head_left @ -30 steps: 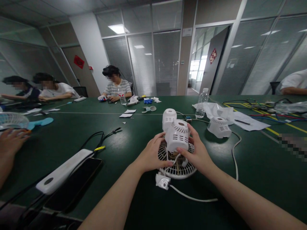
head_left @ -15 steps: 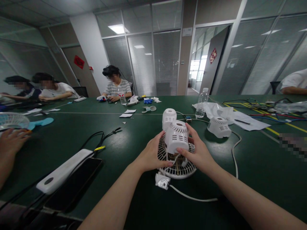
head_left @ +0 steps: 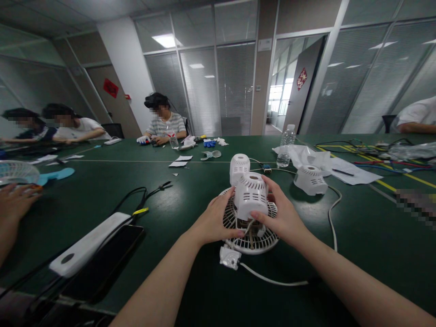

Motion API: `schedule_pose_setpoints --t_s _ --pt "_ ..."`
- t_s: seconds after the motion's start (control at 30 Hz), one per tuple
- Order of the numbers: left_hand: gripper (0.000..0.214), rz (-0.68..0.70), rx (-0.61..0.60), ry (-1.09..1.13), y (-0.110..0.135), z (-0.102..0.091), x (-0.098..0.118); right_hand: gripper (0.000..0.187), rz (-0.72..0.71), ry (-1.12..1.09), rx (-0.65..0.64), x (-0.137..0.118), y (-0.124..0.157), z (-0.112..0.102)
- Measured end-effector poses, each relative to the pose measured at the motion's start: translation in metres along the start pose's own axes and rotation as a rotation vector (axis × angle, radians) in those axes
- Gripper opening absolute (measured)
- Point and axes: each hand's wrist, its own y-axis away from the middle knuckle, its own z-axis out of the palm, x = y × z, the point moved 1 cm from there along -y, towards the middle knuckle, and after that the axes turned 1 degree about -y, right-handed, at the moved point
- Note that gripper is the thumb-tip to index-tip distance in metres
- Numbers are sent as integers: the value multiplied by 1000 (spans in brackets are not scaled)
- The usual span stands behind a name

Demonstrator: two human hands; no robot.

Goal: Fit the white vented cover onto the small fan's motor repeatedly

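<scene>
A white fan grille (head_left: 254, 240) lies flat on the green table (head_left: 190, 190), with a white vented motor housing (head_left: 251, 194) sitting over its centre. My left hand (head_left: 214, 220) grips the housing and grille from the left, fingers curled. My right hand (head_left: 282, 213) is wrapped round the housing from the right, thumb at its lower edge. A small white switch box (head_left: 230, 257) on a white cord (head_left: 275, 281) lies just in front of the grille. Brown motor parts and wires show under the housing.
Two more white housings (head_left: 239, 165) (head_left: 309, 179) stand behind and to the right, near a water bottle (head_left: 285, 146) and papers. A white power strip (head_left: 86, 243), a dark phone (head_left: 105, 263) and black cables lie at left. Other people sit around the table; another person's hand (head_left: 15, 202) rests at far left.
Both hands have pressed the motor housing slightly lower onto the grille; the view has shifted a little. Nothing else has moved.
</scene>
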Motion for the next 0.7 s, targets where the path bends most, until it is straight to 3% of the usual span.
schedule_pose_setpoints --t_s 0.7 --pt "124 4 6 12 0 0 -1 89 -65 168 34 3 2 -3"
